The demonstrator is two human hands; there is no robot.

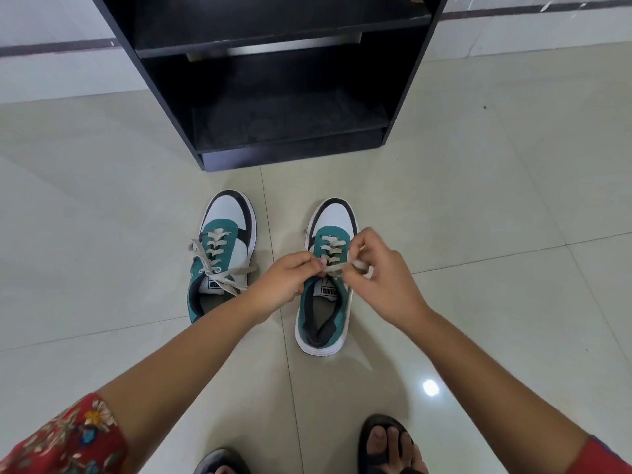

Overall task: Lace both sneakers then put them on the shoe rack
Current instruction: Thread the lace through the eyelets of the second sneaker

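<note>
Two teal, white and black sneakers stand side by side on the tiled floor, toes pointing at the shoe rack [403,87]. The left sneaker [224,234] is laced, its grey lace ends [229,275] lying loose across the tongue. Both my hands work over the right sneaker [325,313]. My left hand [290,278] pinches one end of its lace [337,266] at the top eyelets. My right hand [379,268] pinches the other end, pulled taut between them. The lace's tips are hidden inside my fingers.
The black shoe rack stands just beyond the sneakers with two dark shelves [290,131] holding nothing. A white wall with a dark stripe [51,49] runs behind it. My feet in dark sandals [386,443] are at the bottom edge.
</note>
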